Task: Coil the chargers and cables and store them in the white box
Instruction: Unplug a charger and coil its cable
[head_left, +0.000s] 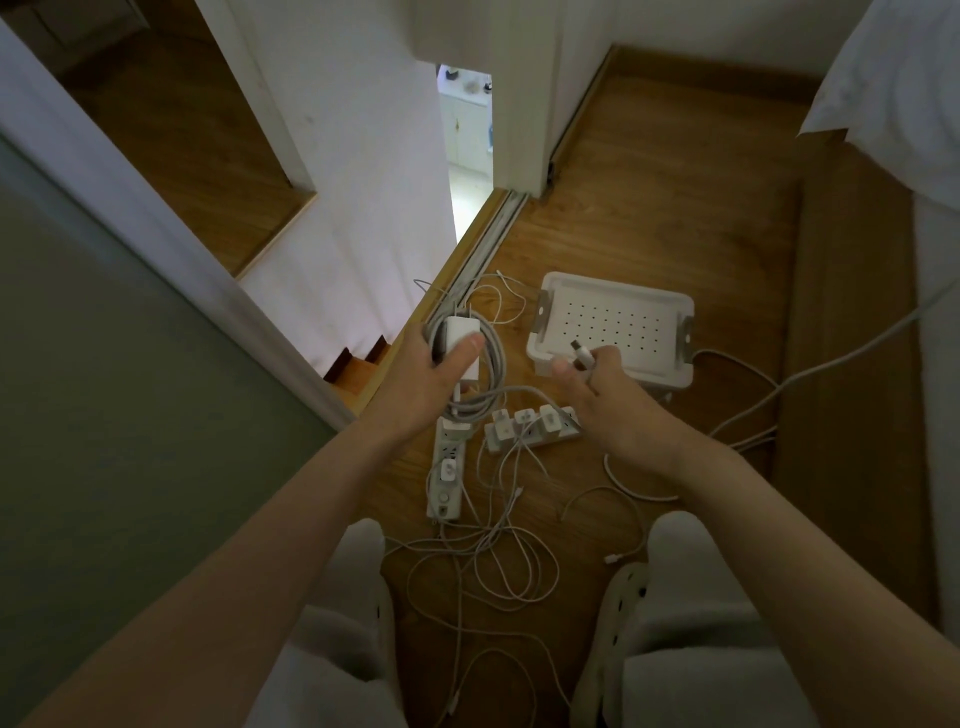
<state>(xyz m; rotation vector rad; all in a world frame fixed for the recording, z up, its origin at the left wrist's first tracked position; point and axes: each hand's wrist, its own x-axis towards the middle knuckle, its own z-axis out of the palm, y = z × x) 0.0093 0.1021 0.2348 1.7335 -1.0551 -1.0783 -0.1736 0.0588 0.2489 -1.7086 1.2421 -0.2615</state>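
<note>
At frame centre the left hand (431, 374) had its grip curled round the charger (460, 332) and coiled cable (494, 358). The right hand (605, 400) had its grip pinching the plug end (581, 354) over the white box (613, 291), centre right.

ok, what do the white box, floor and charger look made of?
The white box: moulded plastic, matte, judging by its perforated bottom and rounded rim. The floor: wood or wood-look laminate; plank grain, slight sheen. The charger in the left hand: smooth white hard plastic, probably; its coiled cable looks rubber-sheathed.
</note>
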